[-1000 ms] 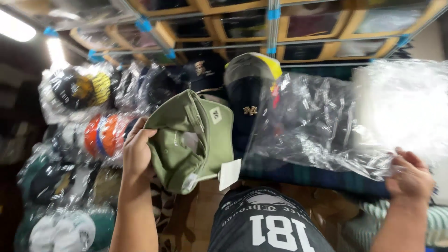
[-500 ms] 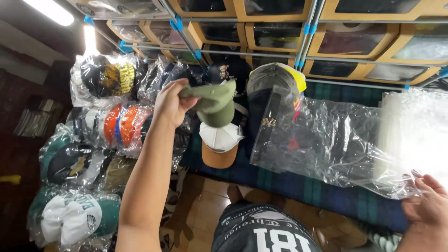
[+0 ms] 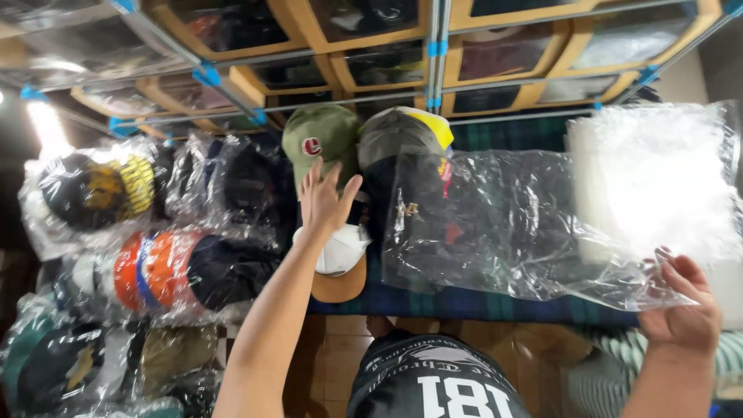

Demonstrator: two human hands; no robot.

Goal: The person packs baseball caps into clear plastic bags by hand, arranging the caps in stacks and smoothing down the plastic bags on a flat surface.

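An olive green cap (image 3: pixel 319 138) with a red badge sits on top of a stack of caps against the shelving. My left hand (image 3: pixel 326 200) is just below it, fingers spread, holding nothing. Under that hand lies a white cap with a tan brim (image 3: pixel 338 263). A clear plastic bag (image 3: pixel 503 220) stretches across the middle, and my right hand (image 3: pixel 681 306) grips its lower right edge. Behind the bag stands a grey and yellow cap (image 3: pixel 402 131) on dark caps.
Rows of caps wrapped in plastic (image 3: pixel 131 255) fill the left side. Wooden-framed storage boxes (image 3: pixel 371 46) on a metal rack run along the top. A stack of clear bags (image 3: pixel 654 178) sits at the right on a dark plaid cloth (image 3: pixel 464 306).
My left hand set the olive green cap on the stack and let go, fingers now spread. The right hand keeps hold of the clear bag.
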